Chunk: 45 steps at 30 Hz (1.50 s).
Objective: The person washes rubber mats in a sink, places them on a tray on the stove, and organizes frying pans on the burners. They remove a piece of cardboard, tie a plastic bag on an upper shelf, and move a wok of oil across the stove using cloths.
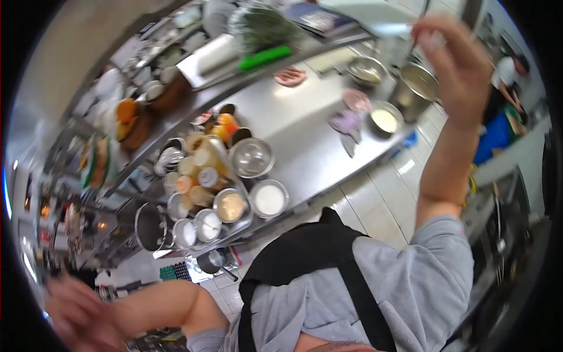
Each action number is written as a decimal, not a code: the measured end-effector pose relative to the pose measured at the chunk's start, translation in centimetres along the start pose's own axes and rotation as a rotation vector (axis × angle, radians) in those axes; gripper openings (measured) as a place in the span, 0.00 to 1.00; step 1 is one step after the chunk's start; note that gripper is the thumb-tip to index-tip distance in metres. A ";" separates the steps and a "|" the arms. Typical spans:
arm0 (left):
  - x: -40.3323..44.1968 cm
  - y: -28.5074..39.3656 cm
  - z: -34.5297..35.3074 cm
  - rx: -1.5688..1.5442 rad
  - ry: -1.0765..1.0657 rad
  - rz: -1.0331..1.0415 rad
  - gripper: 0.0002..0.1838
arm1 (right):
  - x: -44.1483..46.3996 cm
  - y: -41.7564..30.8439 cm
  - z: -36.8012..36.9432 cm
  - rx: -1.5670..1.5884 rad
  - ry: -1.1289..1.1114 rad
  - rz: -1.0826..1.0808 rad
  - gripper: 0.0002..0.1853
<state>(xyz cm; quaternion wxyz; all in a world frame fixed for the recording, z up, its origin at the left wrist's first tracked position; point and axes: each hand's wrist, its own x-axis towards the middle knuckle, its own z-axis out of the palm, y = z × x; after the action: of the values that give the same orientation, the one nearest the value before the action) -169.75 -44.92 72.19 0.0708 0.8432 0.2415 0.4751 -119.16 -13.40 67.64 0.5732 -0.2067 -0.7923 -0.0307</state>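
Note:
My right hand (454, 56) is raised at the upper right, beyond the end of the steel counter. Its fingers are curled together; a pale blurred streak lies by the fingertips, and I cannot make out what they hold. In the view, a tall metal pot (415, 82) appears just beside this hand. My left hand (82, 314) is stretched out at the lower left, smeared by motion, so its fingers are unclear. Nearest to that arm are a dark deep pot (153, 227) and a saucepan (211, 261).
The steel counter (311, 152) carries a metal bowl (251, 157), a bowl of white contents (270, 199), a pale yellow bowl (385, 121), a purple cloth-like item (346, 122) and several bottles. A shelf (234, 79) holds bagged greens (258, 28). Another person (505, 82) is at the right.

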 end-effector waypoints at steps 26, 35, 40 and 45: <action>17.7 -25.3 49.8 -1.023 -0.845 -0.321 0.31 | -47.6 14.4 -14.0 -0.333 -1.246 1.349 0.22; 27.8 -26.6 67.5 -1.734 -1.060 0.351 0.18 | -50.1 21.8 -17.4 -0.223 -1.029 1.392 0.24; 36.6 -28.2 77.1 -1.960 -1.206 0.440 0.11 | -49.0 26.5 -19.7 -0.187 -1.210 1.512 0.20; 46.4 -24.9 88.2 -2.034 -1.513 0.791 0.08 | -49.7 27.8 -27.9 -0.408 -0.630 1.582 0.20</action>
<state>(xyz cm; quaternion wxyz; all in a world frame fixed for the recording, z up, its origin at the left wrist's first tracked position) -84.52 8.50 51.61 0.6401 0.4826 -0.5781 -0.1521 -71.23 -10.51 26.11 0.1327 -0.7932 -0.5169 0.2933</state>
